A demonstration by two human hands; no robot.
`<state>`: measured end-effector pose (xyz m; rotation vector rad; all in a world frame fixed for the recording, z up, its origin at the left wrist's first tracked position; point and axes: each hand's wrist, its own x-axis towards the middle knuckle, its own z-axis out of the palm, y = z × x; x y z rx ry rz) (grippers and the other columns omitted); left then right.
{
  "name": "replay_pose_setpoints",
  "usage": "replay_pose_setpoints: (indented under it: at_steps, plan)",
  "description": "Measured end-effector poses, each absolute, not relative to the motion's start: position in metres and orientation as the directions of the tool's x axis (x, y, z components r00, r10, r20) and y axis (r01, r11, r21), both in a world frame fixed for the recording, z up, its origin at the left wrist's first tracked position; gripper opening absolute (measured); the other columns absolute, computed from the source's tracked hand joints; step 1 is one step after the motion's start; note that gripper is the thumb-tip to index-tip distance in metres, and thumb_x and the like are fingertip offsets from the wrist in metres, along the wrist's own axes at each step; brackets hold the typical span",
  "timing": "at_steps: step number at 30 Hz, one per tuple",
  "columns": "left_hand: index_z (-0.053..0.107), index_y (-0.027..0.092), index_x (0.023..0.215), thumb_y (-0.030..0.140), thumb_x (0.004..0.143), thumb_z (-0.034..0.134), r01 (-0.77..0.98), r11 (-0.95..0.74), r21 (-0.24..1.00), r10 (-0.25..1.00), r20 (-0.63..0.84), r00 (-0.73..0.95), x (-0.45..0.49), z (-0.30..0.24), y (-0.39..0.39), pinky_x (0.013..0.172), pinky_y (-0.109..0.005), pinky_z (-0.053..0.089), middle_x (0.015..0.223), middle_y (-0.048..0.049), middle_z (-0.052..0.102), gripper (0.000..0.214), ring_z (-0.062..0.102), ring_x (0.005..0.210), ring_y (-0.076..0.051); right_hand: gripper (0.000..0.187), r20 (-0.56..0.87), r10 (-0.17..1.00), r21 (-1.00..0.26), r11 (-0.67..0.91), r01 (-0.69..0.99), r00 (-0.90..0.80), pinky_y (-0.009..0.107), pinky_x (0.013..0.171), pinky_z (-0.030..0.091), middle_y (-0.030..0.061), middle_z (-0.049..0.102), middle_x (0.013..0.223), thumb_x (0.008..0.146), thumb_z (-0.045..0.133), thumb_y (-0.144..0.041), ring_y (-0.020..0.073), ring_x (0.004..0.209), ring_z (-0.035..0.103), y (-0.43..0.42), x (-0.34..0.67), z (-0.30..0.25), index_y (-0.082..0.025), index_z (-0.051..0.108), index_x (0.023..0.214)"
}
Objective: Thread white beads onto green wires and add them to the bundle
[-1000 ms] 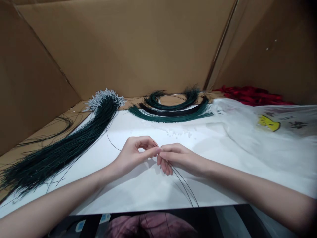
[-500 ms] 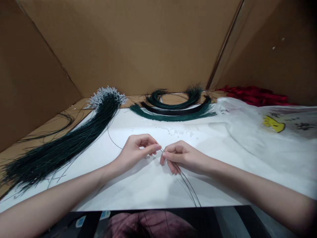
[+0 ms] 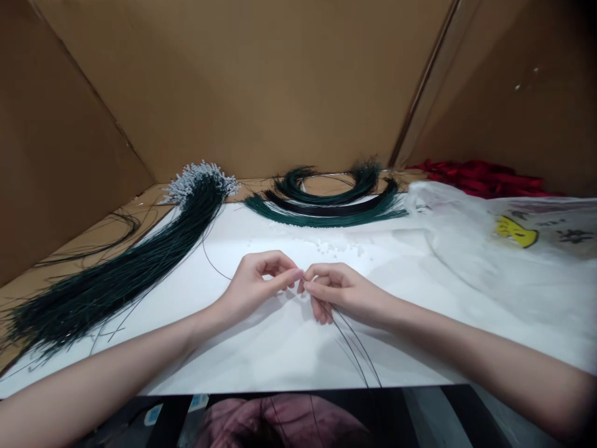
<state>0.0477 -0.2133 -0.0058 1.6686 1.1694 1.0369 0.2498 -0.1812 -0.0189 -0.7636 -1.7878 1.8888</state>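
Over the middle of the white board, my left hand [image 3: 264, 275] and my right hand [image 3: 333, 287] meet fingertip to fingertip. Both pinch thin dark wire [image 3: 355, 348], whose two strands run out below my right hand toward the board's front edge. What sits between the fingertips is too small to make out; the left thumb and forefinger hide it. To the left lies a thick bundle of dark green wires [image 3: 135, 261], with small white beads [image 3: 203, 180] clustered at its far end. Loose white beads [image 3: 333, 244] are scattered beyond my hands.
Curved bundles of green and black wire [image 3: 326, 214] lie at the back of the white board [image 3: 224, 367]. A clear plastic bag [image 3: 476, 249] with a yellow print spreads over the right side. Red ribbon-like cloth [image 3: 485, 177] is heaped behind it. Cardboard walls [image 3: 261, 81] enclose the table.
My right hand has shifted slightly left and up along the wire, so its fingertips now touch those of my left hand. The left hand has hardly moved.
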Motion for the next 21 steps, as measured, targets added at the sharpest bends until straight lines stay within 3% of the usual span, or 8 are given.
replay_pose_setpoints:
  at_steps: [4, 7, 10, 16, 21]
  plan:
    - [0.068, 0.014, 0.077, 0.033, 0.085, 0.069, 0.317, -0.243, 0.917, 0.959, 0.179, 0.217, 0.05, -0.008, -0.215, 0.061, -0.02, 0.045, 0.069, -0.0004, 0.066, 0.021, 0.057, 0.063, -0.009, 0.023, -0.135, 0.644, -0.98, -0.197, 0.007, -0.753, 0.023, 0.056, 0.051, 0.0011, 0.067, 0.068, 0.092, 0.06, -0.038, 0.0103, 0.055, 0.063, -0.182, 0.247, -0.02, -0.016, 0.054, 0.087]
    - [0.068, 0.014, 0.077, 0.034, 0.085, 0.068, 0.341, -0.246, 0.907, 0.961, 0.184, 0.205, 0.051, -0.009, -0.215, 0.06, -0.021, 0.044, 0.07, -0.0013, 0.066, 0.022, 0.057, 0.064, -0.01, 0.027, -0.161, 0.667, -0.975, -0.222, 0.012, -0.727, 0.018, 0.045, 0.041, 0.0, 0.063, 0.066, 0.09, 0.063, -0.039, 0.0081, 0.05, 0.058, -0.184, 0.247, -0.018, -0.016, 0.052, 0.08]
    - [0.067, 0.014, 0.076, 0.034, 0.085, 0.068, 0.354, -0.245, 0.903, 0.962, 0.181, 0.205, 0.051, -0.01, -0.215, 0.059, -0.021, 0.044, 0.07, -0.0016, 0.066, 0.022, 0.057, 0.063, -0.011, 0.026, -0.166, 0.712, -0.983, -0.178, 0.054, -0.682, 0.018, 0.041, 0.03, -0.0013, 0.059, 0.064, 0.086, 0.066, -0.036, 0.0049, 0.046, 0.048, -0.185, 0.248, -0.015, -0.015, 0.053, 0.077]
    - [0.066, 0.014, 0.074, 0.034, 0.084, 0.069, 0.348, -0.236, 0.907, 0.964, 0.174, 0.2, 0.05, -0.01, -0.215, 0.058, -0.02, 0.043, 0.067, -0.0007, 0.065, 0.023, 0.056, 0.062, -0.01, 0.019, -0.127, 0.78, -0.987, -0.036, 0.159, -0.612, 0.022, 0.048, 0.029, -0.0019, 0.056, 0.062, 0.084, 0.066, -0.03, 0.0065, 0.051, 0.042, -0.186, 0.249, -0.01, -0.015, 0.058, 0.076]
    - [0.068, 0.014, 0.081, 0.035, 0.087, 0.065, 0.317, -0.211, 0.925, 0.962, 0.14, 0.233, 0.048, -0.008, -0.212, 0.061, -0.02, 0.045, 0.07, -0.0013, 0.065, 0.022, 0.057, 0.064, -0.01, 0.015, -0.068, 0.832, -0.993, -0.003, 0.118, -0.55, 0.023, 0.052, 0.031, -0.0026, 0.053, 0.06, 0.081, 0.066, -0.027, 0.0082, 0.054, 0.044, -0.185, 0.247, -0.009, -0.016, 0.061, 0.073]
